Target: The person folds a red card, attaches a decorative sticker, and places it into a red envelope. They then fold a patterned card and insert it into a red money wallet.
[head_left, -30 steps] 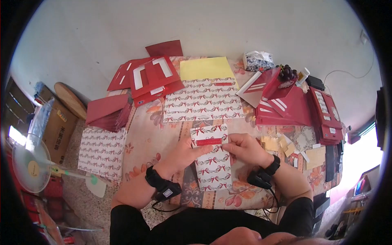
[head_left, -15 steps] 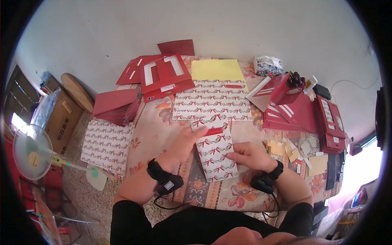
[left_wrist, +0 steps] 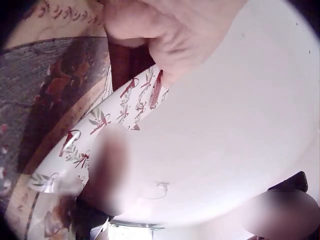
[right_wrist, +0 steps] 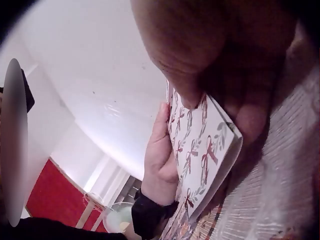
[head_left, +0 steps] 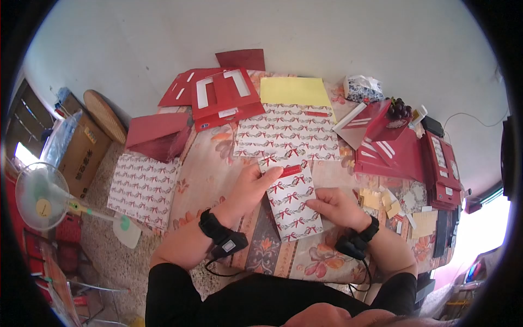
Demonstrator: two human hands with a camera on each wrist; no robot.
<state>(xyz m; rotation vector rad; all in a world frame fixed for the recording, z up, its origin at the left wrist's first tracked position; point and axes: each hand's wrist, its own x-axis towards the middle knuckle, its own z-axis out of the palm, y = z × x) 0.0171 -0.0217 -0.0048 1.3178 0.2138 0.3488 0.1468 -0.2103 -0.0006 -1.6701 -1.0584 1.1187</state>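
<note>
Both hands hold a folded sheet of white paper (head_left: 295, 206) printed with green garlands and red bows. A red label (head_left: 291, 171) lies across its upper part. The left hand (head_left: 251, 188) grips the upper left edge, thumb on top over the label's left end. At the right edge, lower down, the right hand (head_left: 342, 207) pinches the paper, with its thumb on the face and its fingers behind. In the right wrist view the folded paper (right_wrist: 200, 150) stands tilted, its layers showing at the edge.
A flat patterned sheet (head_left: 283, 133) and a yellow sheet (head_left: 294, 91) lie beyond. Red folders (head_left: 226, 101) lie back left, red envelopes (head_left: 158, 133) and a patterned stack (head_left: 143, 191) left. Right are more red folders (head_left: 389, 155), grapes (head_left: 399, 109), a tissue pack (head_left: 363, 88) and beige slips (head_left: 376, 200).
The right hand has left the label and moved down the paper's right edge. The left thumb has shifted onto the label's left end. The paper has tilted slightly, and the head view has shifted.
</note>
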